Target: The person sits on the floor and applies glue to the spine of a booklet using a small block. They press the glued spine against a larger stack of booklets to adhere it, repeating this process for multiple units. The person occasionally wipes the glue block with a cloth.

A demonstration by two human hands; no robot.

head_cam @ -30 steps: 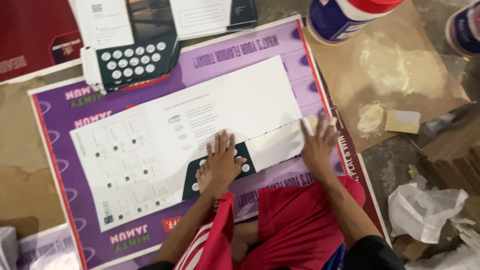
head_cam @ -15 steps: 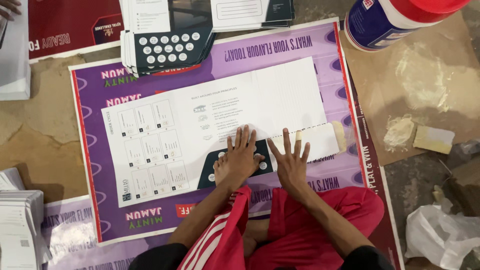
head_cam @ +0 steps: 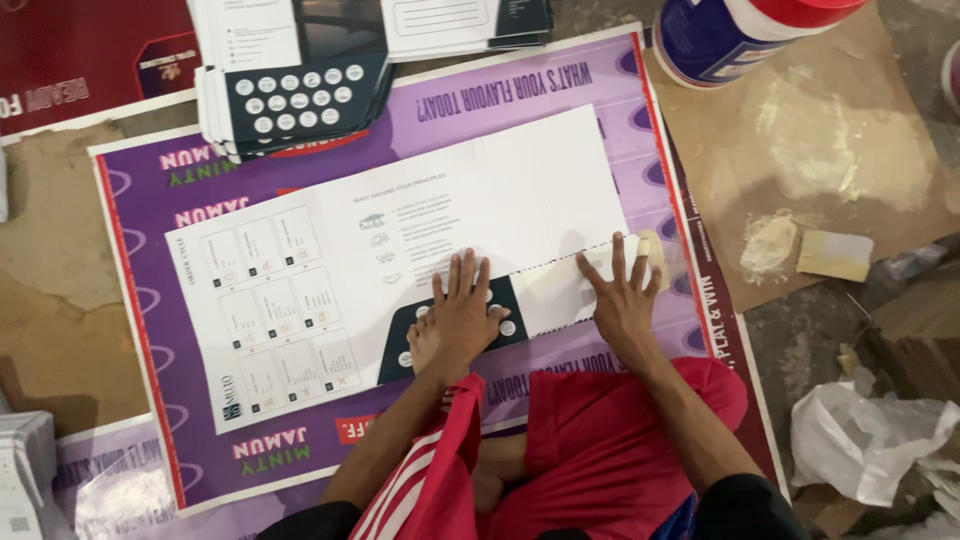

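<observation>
Lying flat under both hands — white printed sheet

Both hands flat on printed sheet

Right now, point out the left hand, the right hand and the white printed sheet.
left hand [head_cam: 458, 318], head view, on the back of the hand.
right hand [head_cam: 622, 300], head view, on the back of the hand.
white printed sheet [head_cam: 400, 240], head view, on its bare middle area.
</observation>
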